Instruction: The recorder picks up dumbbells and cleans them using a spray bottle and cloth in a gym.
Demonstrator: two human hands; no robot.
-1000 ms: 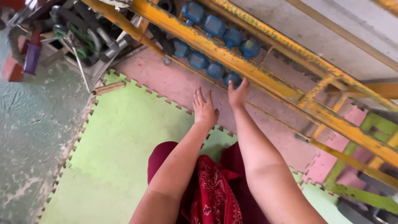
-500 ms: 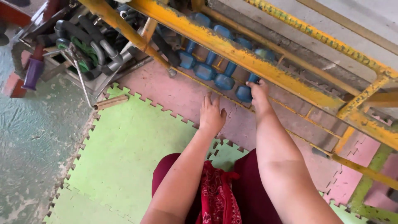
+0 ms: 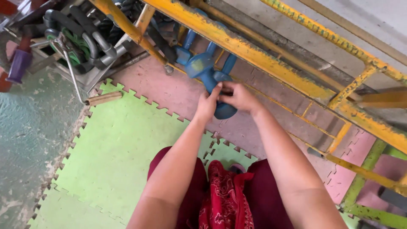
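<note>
Both the left hand (image 3: 208,104) and right hand (image 3: 239,96), earlier flat on the mat, now grip a blue dumbbell (image 3: 210,76).

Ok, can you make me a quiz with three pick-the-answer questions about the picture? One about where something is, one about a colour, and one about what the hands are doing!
1. Where does the small wooden stick lie?
A. At the left edge of the green mat
B. On top of the yellow rack
C. On the red cloth

2. What colour is the dumbbell in the hands?
A. Purple
B. Blue
C. Green

3. What are the two hands doing?
A. Lying flat on the mat
B. Hanging at the sides
C. Both gripping one dumbbell

Answers:
1. A, the wooden stick lies by the toothed edge of the green mat, left of the arms.
2. B, the dumbbell is blue, just below the yellow rack.
3. C, the left hand and right hand both close around its handle.
</note>
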